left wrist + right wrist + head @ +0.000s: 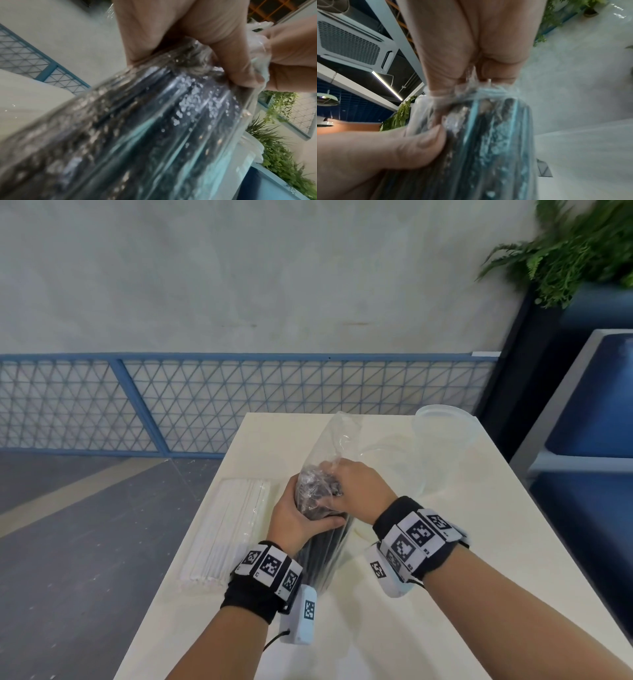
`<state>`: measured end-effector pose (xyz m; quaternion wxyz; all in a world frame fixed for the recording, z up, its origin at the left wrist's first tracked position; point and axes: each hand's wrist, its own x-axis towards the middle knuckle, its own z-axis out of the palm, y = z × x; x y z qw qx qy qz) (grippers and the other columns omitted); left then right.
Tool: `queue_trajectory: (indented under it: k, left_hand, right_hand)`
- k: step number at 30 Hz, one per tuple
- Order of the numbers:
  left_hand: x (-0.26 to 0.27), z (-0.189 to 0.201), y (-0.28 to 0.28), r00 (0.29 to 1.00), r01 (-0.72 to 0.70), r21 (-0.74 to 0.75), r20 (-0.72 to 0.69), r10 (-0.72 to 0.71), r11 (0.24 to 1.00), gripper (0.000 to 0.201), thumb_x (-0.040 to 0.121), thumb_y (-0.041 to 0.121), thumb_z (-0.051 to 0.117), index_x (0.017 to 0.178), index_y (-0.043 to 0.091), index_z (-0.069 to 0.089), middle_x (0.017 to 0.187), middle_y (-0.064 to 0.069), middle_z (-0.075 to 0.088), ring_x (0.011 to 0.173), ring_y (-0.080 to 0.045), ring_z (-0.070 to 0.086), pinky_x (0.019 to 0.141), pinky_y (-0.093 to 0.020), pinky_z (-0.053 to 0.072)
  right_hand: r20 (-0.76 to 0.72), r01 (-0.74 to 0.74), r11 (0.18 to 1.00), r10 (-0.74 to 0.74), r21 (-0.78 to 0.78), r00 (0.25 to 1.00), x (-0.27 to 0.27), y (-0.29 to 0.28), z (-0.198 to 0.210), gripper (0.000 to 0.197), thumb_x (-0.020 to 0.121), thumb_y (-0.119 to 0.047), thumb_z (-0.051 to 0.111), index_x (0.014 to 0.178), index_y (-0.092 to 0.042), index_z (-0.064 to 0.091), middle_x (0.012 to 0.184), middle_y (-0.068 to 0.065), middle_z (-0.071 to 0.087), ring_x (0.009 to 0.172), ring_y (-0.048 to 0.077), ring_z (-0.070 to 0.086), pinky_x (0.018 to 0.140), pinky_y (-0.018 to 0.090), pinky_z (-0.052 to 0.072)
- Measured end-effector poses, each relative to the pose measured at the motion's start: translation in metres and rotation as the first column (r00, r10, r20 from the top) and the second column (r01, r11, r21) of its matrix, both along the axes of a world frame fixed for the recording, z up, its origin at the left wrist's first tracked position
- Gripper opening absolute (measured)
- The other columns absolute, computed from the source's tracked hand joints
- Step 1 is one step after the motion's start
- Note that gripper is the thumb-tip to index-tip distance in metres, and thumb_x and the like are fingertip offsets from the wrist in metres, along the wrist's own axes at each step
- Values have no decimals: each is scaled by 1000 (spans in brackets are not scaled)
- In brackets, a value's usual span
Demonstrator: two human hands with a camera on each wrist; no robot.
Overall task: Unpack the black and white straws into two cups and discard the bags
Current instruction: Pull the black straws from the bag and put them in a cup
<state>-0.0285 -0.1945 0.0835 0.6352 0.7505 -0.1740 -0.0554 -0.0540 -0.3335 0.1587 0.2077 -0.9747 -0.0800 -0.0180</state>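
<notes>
A clear bag of black straws stands tilted on the cream table. My left hand grips the bundle round its upper part, thumb across the front. My right hand pinches the loose plastic at the bag's top, over the straw ends. The empty bag top sticks up behind the hands. A sealed bag of white straws lies flat at the table's left edge. A clear plastic cup stands at the far right. Close up, the black straws and my right hand fill the wrist views.
A blue mesh fence runs along the wall behind the table. A dark planter with ferns and a blue seat stand to the right. The grey floor lies left of the table.
</notes>
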Motion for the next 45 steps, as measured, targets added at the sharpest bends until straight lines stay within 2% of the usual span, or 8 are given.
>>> queue_trajectory:
  k: [6,13,18,27,30,34,39,45]
  left_hand:
    - [5,-3,6,1000,8,0,-30,-8,1000,71,53,9,90,114,18,55,104,2,68,97,-5,65,80,-13,50]
    - [10,-8,12,989,-28,-23,-145,24,999,41,67,11,81,98,27,58,94,3,70,89,-12,67,72,-17,52]
    - [15,-7,16,988,-12,-81,-154,-1,997,45,62,30,83,101,25,60,99,-2,71,96,-19,68,84,-32,54]
    - [20,-18,20,996,19,20,-89,-17,1000,53,59,45,77,105,25,58,101,0,71,98,-19,66,92,-46,52]
    - [22,-17,24,994,62,66,-97,-55,996,67,54,45,82,112,31,52,107,2,68,102,-15,65,93,-44,52]
    - [26,6,13,996,69,-32,-53,-70,997,76,58,28,86,120,34,43,112,7,62,101,-1,61,88,-24,50]
    - [36,21,10,999,6,-14,51,-5,1000,63,54,45,80,110,33,52,102,3,69,97,-13,65,92,-37,52]
    - [37,23,16,995,68,90,65,-74,994,59,57,50,78,106,31,52,99,4,70,94,-13,67,89,-38,52]
  right_hand:
    - [120,22,961,-57,276,991,-3,7,-23,33,85,-21,64,113,-5,61,107,14,59,99,31,55,85,35,43]
    - [272,48,897,-184,439,945,13,3,-8,14,83,-10,65,95,-5,71,93,11,67,76,10,52,70,-2,35]
    - [320,76,883,-246,463,915,30,-9,16,10,83,-16,66,88,-11,73,88,5,67,67,-2,48,67,0,35]
    - [371,82,848,-315,524,874,38,-24,20,9,82,-15,67,87,-13,73,87,-1,66,70,1,51,69,2,37]
    - [369,34,836,-278,547,887,34,-18,9,7,81,-13,68,86,-13,73,89,5,68,75,12,55,71,6,40]
    - [354,4,842,-232,539,906,30,-3,1,7,80,-14,69,87,-13,73,87,-1,65,72,1,53,70,3,39]
    - [332,9,849,-217,528,918,30,5,5,8,81,-14,68,87,-13,73,92,6,67,74,13,56,71,7,40]
    - [410,5,819,-293,574,864,33,-8,30,9,83,-16,66,90,-15,72,91,0,66,75,4,54,72,11,43]
